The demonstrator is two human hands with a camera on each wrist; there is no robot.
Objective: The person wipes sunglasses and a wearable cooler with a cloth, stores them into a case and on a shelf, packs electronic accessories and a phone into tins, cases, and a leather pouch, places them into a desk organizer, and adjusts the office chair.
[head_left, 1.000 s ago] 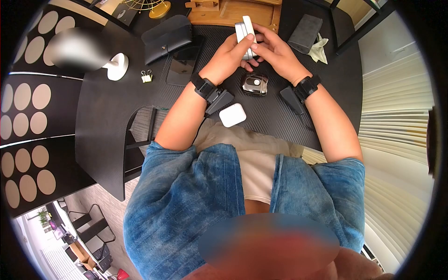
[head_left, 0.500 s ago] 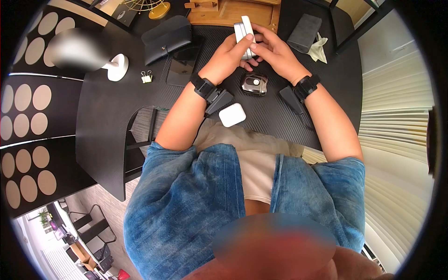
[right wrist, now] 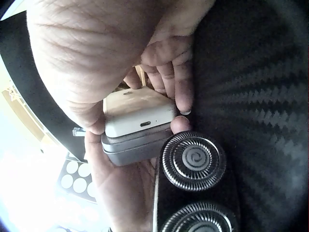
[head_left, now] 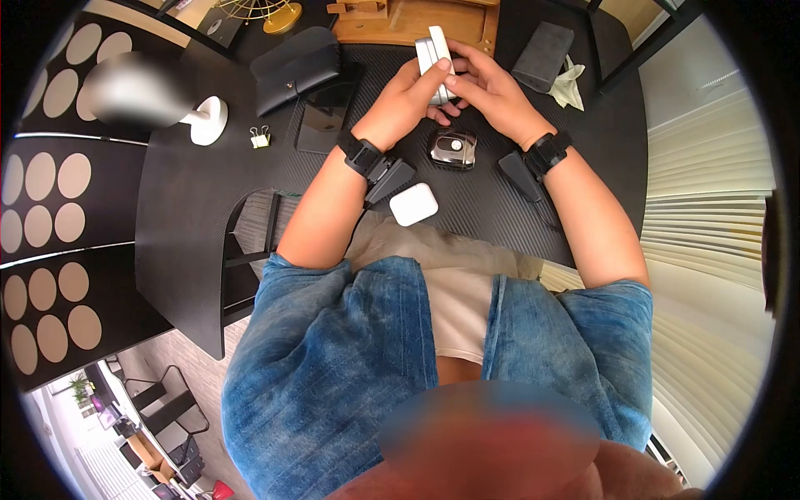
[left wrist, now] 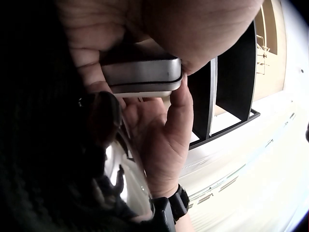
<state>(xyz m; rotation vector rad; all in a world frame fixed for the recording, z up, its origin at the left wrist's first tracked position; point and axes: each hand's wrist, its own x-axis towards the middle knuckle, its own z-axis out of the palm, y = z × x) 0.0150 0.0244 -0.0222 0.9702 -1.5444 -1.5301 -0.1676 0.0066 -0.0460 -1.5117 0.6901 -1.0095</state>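
Note:
A silver tin [right wrist: 137, 149] with rounded corners and a white power bank [right wrist: 137, 112] with a small charging port lie flat against each other. My left hand [head_left: 398, 104] grips the tin, thumb along its near side. My right hand [head_left: 504, 102] holds the white power bank [head_left: 440, 48] from the other side, and the two thumbs meet at the pair. Below the hands an electric shaver [head_left: 452, 148] lies on the desk; its round heads show in the right wrist view. Nearer the body is a white earphone case [head_left: 414, 205]. The palms hide part of the held pair.
Left of the hands lie a black pouch [head_left: 298, 71], a dark phone-like slab [head_left: 323, 121] and a binder clip [head_left: 261, 137]. A white lamp base [head_left: 210, 121] stands further left. A wooden tray [head_left: 417, 23] is behind; a grey case [head_left: 544, 58] and pale cloth [head_left: 569, 89] are right.

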